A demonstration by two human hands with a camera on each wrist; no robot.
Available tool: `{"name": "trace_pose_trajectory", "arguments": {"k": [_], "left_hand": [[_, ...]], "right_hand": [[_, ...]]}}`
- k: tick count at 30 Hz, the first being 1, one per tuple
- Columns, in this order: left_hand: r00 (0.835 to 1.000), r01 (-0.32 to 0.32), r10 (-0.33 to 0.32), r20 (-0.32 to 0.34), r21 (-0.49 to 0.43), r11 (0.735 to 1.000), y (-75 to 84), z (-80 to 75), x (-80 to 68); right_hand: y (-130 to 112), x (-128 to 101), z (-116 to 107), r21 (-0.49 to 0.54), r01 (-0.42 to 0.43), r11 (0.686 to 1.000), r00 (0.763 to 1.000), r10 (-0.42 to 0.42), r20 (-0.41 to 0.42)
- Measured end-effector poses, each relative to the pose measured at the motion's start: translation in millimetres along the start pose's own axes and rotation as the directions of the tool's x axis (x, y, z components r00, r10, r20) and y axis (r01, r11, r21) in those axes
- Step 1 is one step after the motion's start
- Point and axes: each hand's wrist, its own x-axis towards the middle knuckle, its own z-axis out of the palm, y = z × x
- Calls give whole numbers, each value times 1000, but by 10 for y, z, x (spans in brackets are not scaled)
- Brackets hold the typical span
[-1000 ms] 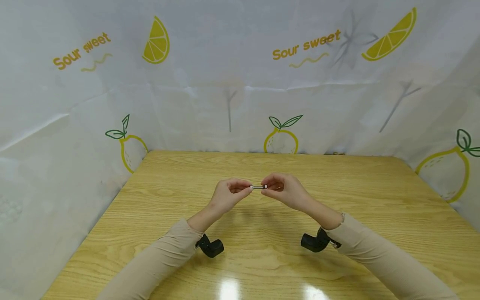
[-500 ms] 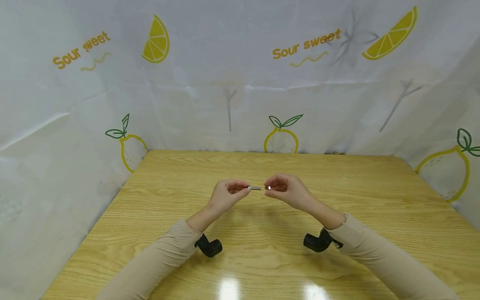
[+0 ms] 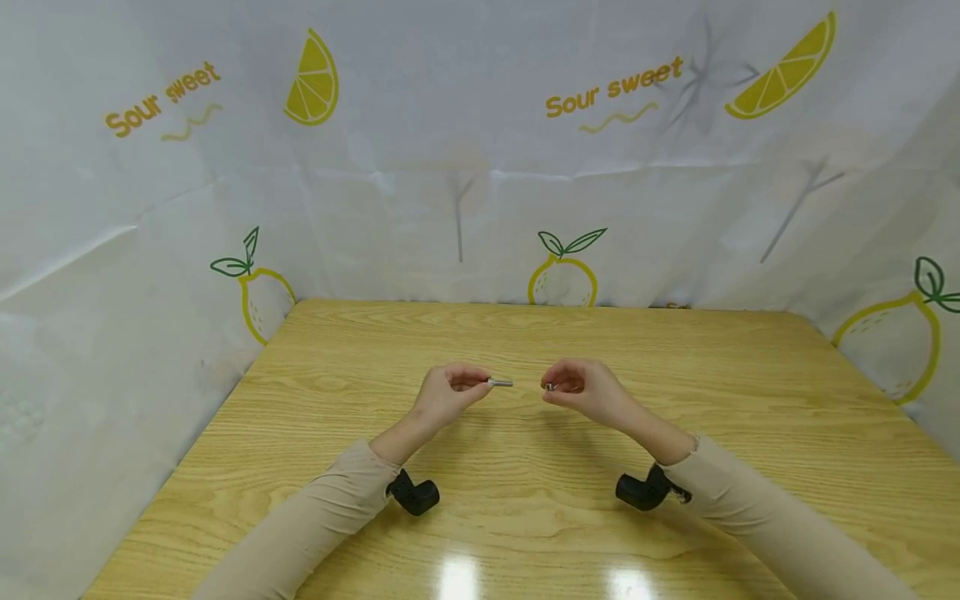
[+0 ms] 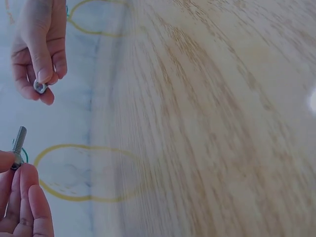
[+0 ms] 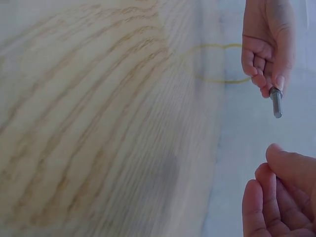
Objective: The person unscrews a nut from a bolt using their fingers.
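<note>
My left hand (image 3: 447, 395) pinches a silver bolt (image 3: 500, 382) by its head between thumb and fingertips. The bolt's threaded shank (image 4: 19, 138) points toward my other hand. A small metal nut (image 3: 550, 387) is held between the thumb and fingertips of my right hand (image 3: 588, 392); its hole shows in the left wrist view, where the nut (image 4: 40, 87) faces the bolt. Bolt and nut are apart, with a gap about the width of a hand's fingers between them. In the right wrist view my own fingers hide the nut. Both hands are raised over the table.
A wood-grain table (image 3: 480, 533) spreads beneath both arms. White cloth (image 3: 420, 208) printed with lemons hangs behind it and along the sides. Black camera mounts (image 3: 416, 496) jut from both wrists.
The nut has come off the end of the bolt. My right hand has moved right and slightly down with the nut, while my left hand has shifted a little left with the bolt.
</note>
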Motion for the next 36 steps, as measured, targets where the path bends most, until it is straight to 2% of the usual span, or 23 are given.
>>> {"name": "trace_pose_trajectory", "arguments": {"k": [5, 11, 17, 24, 36], "left_hand": [[999, 37, -37, 10, 16, 999, -60, -19, 12], [999, 42, -43, 22, 52, 998, -152, -39, 31], [998, 49, -52, 32, 87, 995, -224, -61, 38], [997, 50, -58, 46, 157, 986, -246, -78, 35], [994, 63, -78, 72, 200, 978, -244, -69, 32]], "right_hand": [[90, -27, 11, -4, -20, 1000, 1000, 20, 11], [191, -46, 35, -2, -43, 999, 999, 43, 25], [261, -66, 36, -9, -60, 998, 995, 61, 80], [294, -79, 36, -32, -63, 997, 992, 66, 110], [298, -82, 40, -99, -34, 995, 990, 47, 131]]}}
